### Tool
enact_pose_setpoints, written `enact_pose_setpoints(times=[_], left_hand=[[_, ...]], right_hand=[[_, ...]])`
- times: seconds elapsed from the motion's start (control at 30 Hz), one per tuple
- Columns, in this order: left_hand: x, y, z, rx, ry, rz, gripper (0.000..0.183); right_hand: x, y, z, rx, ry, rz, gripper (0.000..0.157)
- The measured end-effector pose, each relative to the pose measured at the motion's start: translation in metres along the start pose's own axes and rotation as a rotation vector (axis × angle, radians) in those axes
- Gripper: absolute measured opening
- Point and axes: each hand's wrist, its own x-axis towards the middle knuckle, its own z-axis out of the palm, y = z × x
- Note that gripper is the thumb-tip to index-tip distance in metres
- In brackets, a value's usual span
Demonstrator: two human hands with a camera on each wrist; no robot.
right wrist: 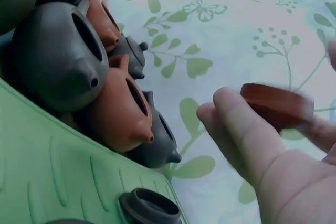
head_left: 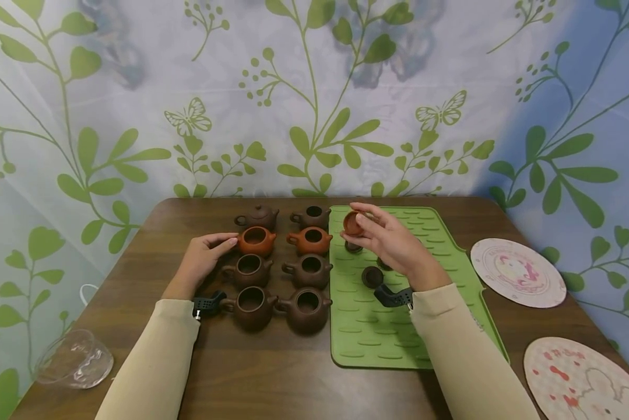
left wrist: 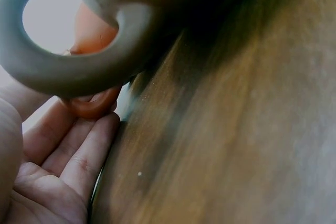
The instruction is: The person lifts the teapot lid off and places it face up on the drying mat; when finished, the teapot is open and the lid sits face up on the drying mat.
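Note:
My left hand [head_left: 200, 259] pinches the ring handle of an orange clay teapot [head_left: 257, 250] in the left column, its mouth uncovered. In the left wrist view the fingers [left wrist: 86, 163] reach to that orange handle, behind a dark teapot's larger handle [left wrist: 68, 74]. Over the green mat, my right hand [head_left: 395, 245] holds a small orange teapot lid [head_left: 352, 224] between thumb and fingers, its hollow underside facing the head camera. The right wrist view shows this lid [right wrist: 275, 106] raised above the mat. A second uncovered orange teapot [head_left: 310, 247] stands to the right of the first.
Several dark teapots [head_left: 309, 315] stand in two columns; the one at back left [head_left: 259, 217] wears its lid. Dark lids [head_left: 373, 277] lie on the green mat [head_left: 366, 338]. Two round mats [head_left: 519, 272] lie at the right, and a clear cup [head_left: 75, 359] at the left edge.

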Motion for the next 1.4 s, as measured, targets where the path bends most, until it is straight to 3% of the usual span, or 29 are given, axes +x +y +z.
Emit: enact_pose_setpoints(times=[0.17,0.4,0.73,1.03,1.4], left_hand=[[0.006,-0.011,0.001,-0.002,0.008,-0.013,0.034],[0.02,-0.042,0.001,-0.009,0.027,0.0,0.04],[0.02,-0.045,0.001,0.001,0.03,0.006,0.041],[0.019,-0.043,0.002,0.001,0.031,0.0,0.041],[0.021,-0.045,0.0,0.009,0.032,0.002,0.042]], right_hand=[[-0.003,0.005,-0.005,-0.276,0.056,0.063,0.07],[-0.003,0.011,-0.007,-0.537,0.04,0.069,0.063],[-0.002,0.026,-0.005,-0.877,-0.024,0.055,0.058],[-0.001,0.031,-0.001,-0.99,-0.079,0.072,0.06],[-0.001,0.033,0.005,-1.045,-0.065,0.08,0.061]])
